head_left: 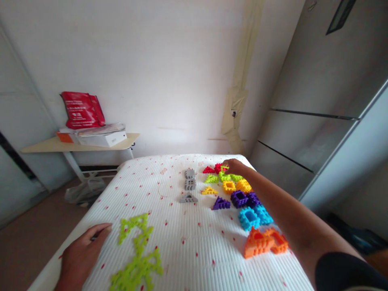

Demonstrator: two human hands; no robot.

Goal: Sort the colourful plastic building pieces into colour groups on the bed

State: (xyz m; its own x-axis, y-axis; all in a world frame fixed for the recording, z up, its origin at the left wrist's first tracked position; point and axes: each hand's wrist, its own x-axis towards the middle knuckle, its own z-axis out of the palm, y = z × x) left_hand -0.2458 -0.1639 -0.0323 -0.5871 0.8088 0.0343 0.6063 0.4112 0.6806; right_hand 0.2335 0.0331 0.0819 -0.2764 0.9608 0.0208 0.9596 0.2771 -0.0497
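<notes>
My right hand (234,165) reaches far across the white bed (169,226) and pinches a lime green block (224,174) beside red blocks (212,169). Along my right arm lie yellow blocks (237,186), purple blocks (239,199), blue blocks (254,217) and orange blocks (264,241). Three grey blocks (189,185) lie mid-bed. My left hand (81,255) rests flat on the bed's near left part with fingers loosely curled, close to a chain of joined lime green triangle pieces (138,252).
A cream shelf (79,145) at the back left carries a red bag (82,110) and white boxes (101,138). A grey wardrobe (321,105) lines the right side. A plastic bag (85,189) lies on the floor left of the bed.
</notes>
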